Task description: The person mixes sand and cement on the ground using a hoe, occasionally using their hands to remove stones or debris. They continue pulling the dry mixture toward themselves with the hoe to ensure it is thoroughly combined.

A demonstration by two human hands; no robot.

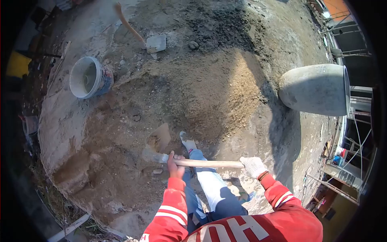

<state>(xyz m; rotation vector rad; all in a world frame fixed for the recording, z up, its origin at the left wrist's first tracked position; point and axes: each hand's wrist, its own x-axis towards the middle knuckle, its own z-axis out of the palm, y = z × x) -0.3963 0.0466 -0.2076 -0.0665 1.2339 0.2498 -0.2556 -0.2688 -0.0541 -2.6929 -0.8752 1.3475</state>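
**Shovel blade in the sand, both hands on the shaft**

At the far left a white bucket (86, 77) shows its open mouth at the edge of the mix. Right of it and farther off, a second shovel (155, 43) lies on the ground. Nearer the person, the shovel (159, 141) has its blade down in the brown sand (217, 92), just beside the person's shoe (188, 143). The left hand (174, 164) is wrapped round the wooden handle (209, 163) low down, right behind the blade. The right hand (253, 166) — in a white knit glove — is clenched on the handle's far end. The shaft looks stiff and smooth, and a loaded blade would likely be front-heavy, so this wide hold — one hand near the load, one at the tail — seems the right place to take it. Farthest right, a concrete ring (314, 89) lies on its side.
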